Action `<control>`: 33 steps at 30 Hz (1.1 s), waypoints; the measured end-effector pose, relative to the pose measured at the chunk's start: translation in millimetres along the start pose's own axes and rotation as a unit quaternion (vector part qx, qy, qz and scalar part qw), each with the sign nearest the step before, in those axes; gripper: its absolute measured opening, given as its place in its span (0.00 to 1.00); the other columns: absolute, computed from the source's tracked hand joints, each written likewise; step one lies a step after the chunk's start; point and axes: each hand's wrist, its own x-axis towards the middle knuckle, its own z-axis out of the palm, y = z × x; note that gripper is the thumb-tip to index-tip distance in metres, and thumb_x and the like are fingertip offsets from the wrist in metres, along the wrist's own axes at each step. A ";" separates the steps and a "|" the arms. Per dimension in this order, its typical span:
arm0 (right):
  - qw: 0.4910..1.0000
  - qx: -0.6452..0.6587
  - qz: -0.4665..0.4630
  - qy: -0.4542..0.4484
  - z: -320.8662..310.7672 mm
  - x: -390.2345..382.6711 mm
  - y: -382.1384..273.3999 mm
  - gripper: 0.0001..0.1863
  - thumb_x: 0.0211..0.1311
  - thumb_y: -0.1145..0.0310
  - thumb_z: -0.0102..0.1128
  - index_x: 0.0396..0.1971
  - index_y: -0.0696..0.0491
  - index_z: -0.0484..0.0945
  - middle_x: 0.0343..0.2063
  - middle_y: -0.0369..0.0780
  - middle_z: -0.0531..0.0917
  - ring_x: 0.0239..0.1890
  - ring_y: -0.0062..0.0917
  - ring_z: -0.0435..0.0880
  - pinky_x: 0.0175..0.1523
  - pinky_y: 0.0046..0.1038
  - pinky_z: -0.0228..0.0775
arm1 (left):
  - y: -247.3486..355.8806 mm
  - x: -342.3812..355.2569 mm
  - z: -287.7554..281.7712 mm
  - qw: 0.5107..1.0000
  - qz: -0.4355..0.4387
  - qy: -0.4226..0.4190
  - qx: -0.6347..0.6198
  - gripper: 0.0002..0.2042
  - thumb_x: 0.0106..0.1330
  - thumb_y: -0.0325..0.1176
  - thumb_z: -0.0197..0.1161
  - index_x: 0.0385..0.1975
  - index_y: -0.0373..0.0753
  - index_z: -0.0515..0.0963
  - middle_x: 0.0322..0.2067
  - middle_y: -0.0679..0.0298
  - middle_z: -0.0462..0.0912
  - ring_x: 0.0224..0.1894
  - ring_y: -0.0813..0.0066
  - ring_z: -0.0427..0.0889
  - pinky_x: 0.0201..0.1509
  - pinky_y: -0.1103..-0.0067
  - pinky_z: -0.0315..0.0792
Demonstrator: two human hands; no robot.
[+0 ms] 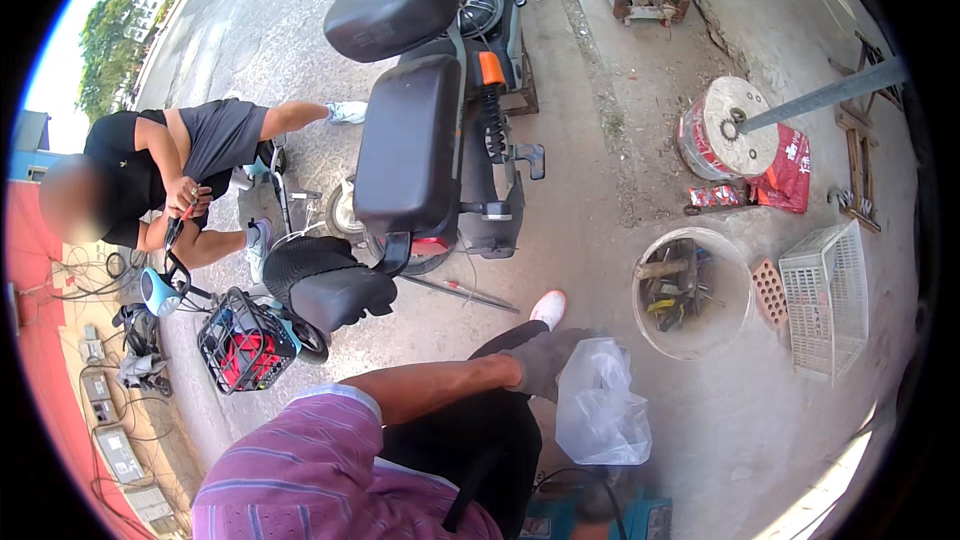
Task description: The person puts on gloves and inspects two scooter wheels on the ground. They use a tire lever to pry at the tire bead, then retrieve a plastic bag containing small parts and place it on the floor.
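**Gloved hand at the neck of a clear plastic bag**

The person's left hand (545, 360), in a dark grey glove, reaches out from the lower left, its bare forearm crossing above a black-clad knee. It is closed on the upper edge of a clear plastic bag (600, 410), which hangs just right of and nearer than the hand, its long axis running down from the grip. The bag is thin, crumpled and cloudy-translucent; what is inside cannot be told. The right hand is not in view, so the left is the only one at the bag.

Farther right stands a white bucket (735, 320) of tools, with a white mesh basket (830, 300) beyond it. Far ahead is a black scooter (420, 140), and at far left a crouching person (160, 170) works on a second small vehicle with a black front basket (245, 340).
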 end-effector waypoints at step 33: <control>0.879 -0.142 -0.228 -0.395 576.3 204.6 -112.8 0.26 0.66 0.59 0.66 0.58 0.59 0.77 0.50 0.48 0.88 0.52 0.36 0.88 0.56 0.37 0.78 | -434.7 -340.2 4.2 0.869 0.234 0.261 0.349 0.25 0.65 0.33 0.57 0.65 0.47 0.76 0.49 0.53 0.82 0.49 0.52 0.82 0.56 0.64 0.77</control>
